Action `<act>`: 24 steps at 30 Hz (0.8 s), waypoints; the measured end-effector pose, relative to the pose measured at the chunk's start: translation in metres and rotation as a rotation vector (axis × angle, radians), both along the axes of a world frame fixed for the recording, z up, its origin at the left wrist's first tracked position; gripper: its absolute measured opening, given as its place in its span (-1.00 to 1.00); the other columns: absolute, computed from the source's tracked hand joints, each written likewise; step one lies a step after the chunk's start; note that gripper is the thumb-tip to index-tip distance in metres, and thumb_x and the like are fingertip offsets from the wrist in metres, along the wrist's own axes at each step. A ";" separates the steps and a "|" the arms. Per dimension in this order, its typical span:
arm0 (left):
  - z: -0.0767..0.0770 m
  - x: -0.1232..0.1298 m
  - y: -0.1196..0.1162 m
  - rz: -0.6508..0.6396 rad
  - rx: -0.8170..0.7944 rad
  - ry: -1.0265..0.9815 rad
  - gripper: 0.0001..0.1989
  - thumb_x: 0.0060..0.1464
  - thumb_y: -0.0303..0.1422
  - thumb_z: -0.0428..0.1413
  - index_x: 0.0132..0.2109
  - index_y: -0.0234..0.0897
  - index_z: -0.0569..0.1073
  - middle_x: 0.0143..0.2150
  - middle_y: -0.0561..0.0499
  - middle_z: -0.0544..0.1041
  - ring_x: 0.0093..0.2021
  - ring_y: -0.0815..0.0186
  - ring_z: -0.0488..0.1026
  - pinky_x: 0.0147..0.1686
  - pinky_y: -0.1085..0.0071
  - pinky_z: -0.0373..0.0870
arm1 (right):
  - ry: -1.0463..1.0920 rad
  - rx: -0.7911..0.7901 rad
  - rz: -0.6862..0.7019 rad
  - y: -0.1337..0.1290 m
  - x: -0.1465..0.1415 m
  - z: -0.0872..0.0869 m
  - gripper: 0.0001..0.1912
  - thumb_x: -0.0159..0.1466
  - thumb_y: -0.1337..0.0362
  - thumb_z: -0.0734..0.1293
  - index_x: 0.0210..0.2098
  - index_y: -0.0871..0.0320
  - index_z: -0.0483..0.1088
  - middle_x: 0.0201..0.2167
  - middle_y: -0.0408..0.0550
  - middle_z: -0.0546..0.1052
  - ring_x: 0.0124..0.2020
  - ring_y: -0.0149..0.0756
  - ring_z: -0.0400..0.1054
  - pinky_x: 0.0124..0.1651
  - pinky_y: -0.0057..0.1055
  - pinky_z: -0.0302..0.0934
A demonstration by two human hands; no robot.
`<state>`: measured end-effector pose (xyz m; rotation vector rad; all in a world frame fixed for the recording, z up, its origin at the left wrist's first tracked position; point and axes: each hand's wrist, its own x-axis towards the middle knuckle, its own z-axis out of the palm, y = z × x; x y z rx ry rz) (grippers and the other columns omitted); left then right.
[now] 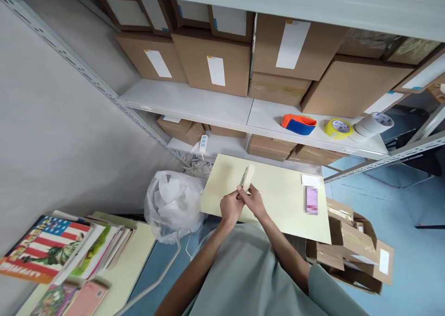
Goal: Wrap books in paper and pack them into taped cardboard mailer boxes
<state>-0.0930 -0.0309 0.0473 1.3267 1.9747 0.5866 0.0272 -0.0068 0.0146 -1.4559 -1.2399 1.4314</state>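
Observation:
Over the pale yellow tabletop (278, 186), my left hand (231, 209) and my right hand (255, 202) meet closely in front of my body. Between them stands a small cream-coloured oblong object (248, 174), tilted with its top pointing away from me. Fingers of both hands are closed around its lower end, which they partly hide. A dark patch shows on its left side, but I cannot make out its kind. Toward the table's right side lie a pinkish-purple item (311, 200), blurred out, and a white card (310, 180).
A clear plastic bag (172, 209) of white material hangs left of the table. Books (52, 246) are stacked at lower left. Shelves ahead hold cardboard boxes (212, 61), an orange-and-blue tape dispenser (299, 124) and tape rolls (338, 128). A carton of cardboard (361, 242) stands at right.

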 end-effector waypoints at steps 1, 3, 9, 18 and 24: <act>-0.001 0.006 -0.003 -0.020 0.001 0.032 -0.71 0.30 -0.22 0.24 0.04 -0.13 0.79 -0.17 -0.19 0.78 -0.08 -0.05 0.73 -0.12 0.29 0.44 | -0.019 0.042 -0.024 0.000 0.002 -0.001 -0.44 0.30 -0.32 0.48 -0.13 0.07 0.58 -0.20 0.01 0.72 -0.21 -0.09 0.64 -0.17 -0.29 0.51; -0.005 0.011 -0.007 -0.075 0.050 -0.052 -0.63 0.24 -0.22 0.30 0.17 -0.04 0.75 -0.03 -0.16 0.79 0.00 -0.04 0.74 -0.01 0.25 0.51 | -0.007 0.087 -0.078 0.004 0.011 -0.002 -0.41 0.31 -0.34 0.43 -0.26 0.10 0.56 -0.34 -0.01 0.68 -0.29 -0.12 0.57 -0.26 -0.33 0.45; -0.014 -0.030 0.011 0.053 0.252 -0.590 -0.36 0.06 -0.02 0.45 0.23 -0.19 0.68 0.40 -0.20 0.59 0.41 -0.08 0.53 0.33 0.10 0.53 | 0.235 0.011 -0.003 0.024 0.052 0.023 -0.33 0.20 -0.33 0.55 -0.05 0.14 0.64 -0.33 -0.03 0.70 -0.42 -0.21 0.50 -0.43 -0.37 0.36; 0.035 -0.077 0.027 0.129 0.061 -1.048 -0.29 -0.20 0.10 0.59 -0.05 -0.32 0.71 -0.02 -0.24 0.78 -0.10 0.03 0.74 -0.15 0.30 0.65 | 0.486 -0.012 0.178 0.019 0.066 0.063 -0.35 0.28 -0.19 0.60 0.18 0.09 0.65 -0.13 0.04 0.76 -0.23 -0.09 0.63 -0.32 -0.33 0.42; 0.045 -0.079 0.019 0.165 0.062 -0.970 -0.27 -0.26 0.16 0.59 -0.11 -0.33 0.72 -0.11 -0.22 0.78 -0.18 0.04 0.73 -0.24 0.30 0.65 | 0.397 0.022 0.266 0.023 0.063 0.070 -0.33 0.27 -0.15 0.63 0.21 0.10 0.64 -0.04 0.02 0.76 -0.12 -0.11 0.64 -0.12 -0.29 0.52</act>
